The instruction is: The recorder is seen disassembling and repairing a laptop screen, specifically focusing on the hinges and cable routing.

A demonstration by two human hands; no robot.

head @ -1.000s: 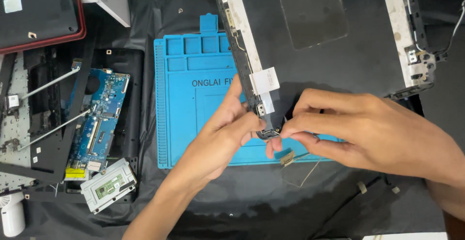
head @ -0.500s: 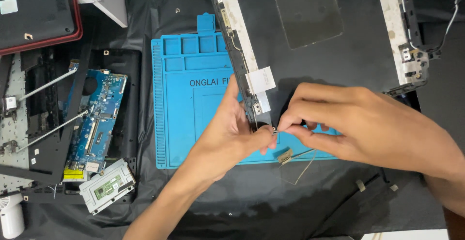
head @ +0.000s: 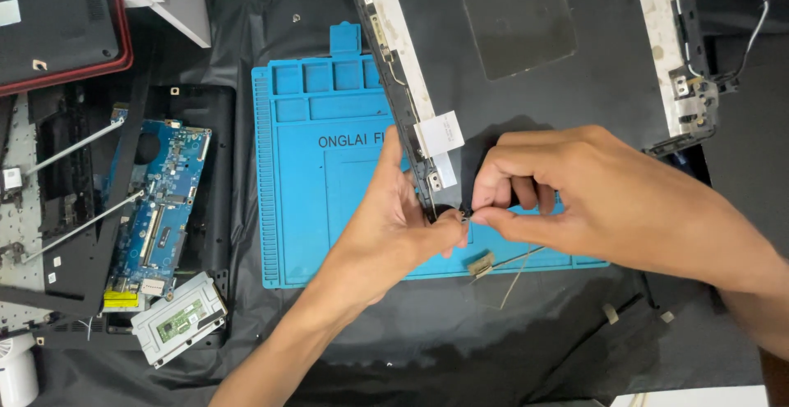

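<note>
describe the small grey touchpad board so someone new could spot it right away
Start at the blue work mat, then look left to the blue circuit board. Just below it lies the touchpad board, a tilted silver-grey rectangle with a green patch, unlike its blue and black neighbours.

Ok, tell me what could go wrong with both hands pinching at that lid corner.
1. The left hand and right hand pinch a small dark part at the corner of the laptop lid; it might slip out and vanish on the black sheet.
2. Thin wires trail below the hands; a tug could snap them.
</note>
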